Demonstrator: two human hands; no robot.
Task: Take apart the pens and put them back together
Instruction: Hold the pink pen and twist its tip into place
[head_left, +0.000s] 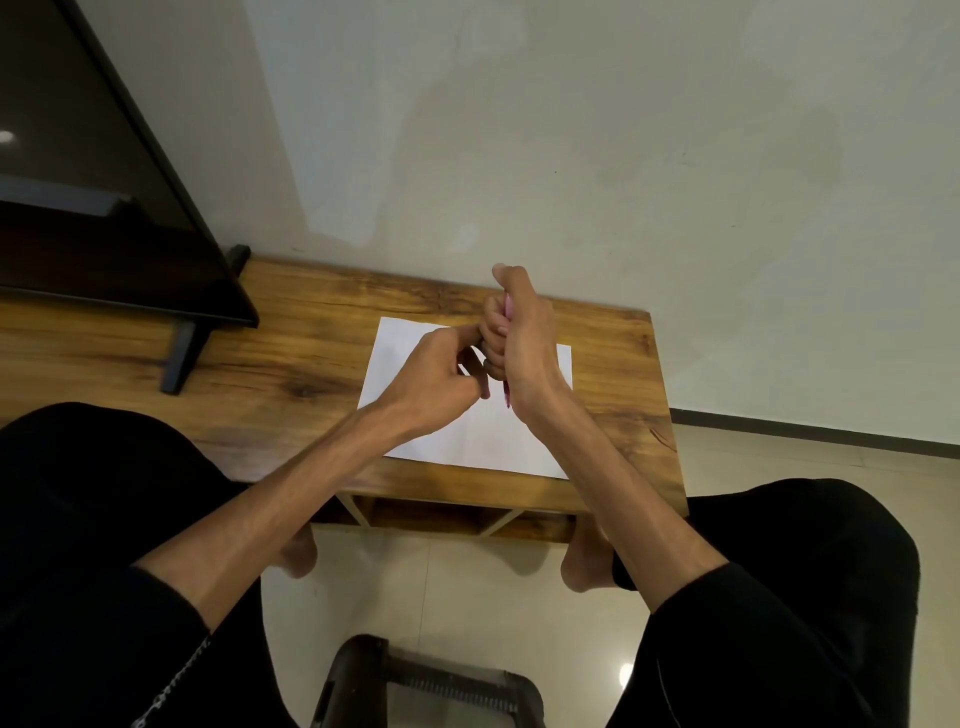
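Observation:
A pink pen (506, 395) stands nearly upright in my right hand (519, 343), whose fingers are curled round its barrel; only the lower tip and a strip near the top show. My left hand (441, 379) is close against the right one, its fingers curled and its fingertips at the right hand's fingers. Whether the left hand pinches a small pen part is hidden. Both hands hover over a white sheet of paper (410, 353) lying on the wooden table (291, 358).
A dark flat screen (93, 171) on black feet stands at the table's left end. The wall rises right behind the table. My knees in black trousers flank the table's front edge, and a dark stool (426, 680) sits on the tiled floor below.

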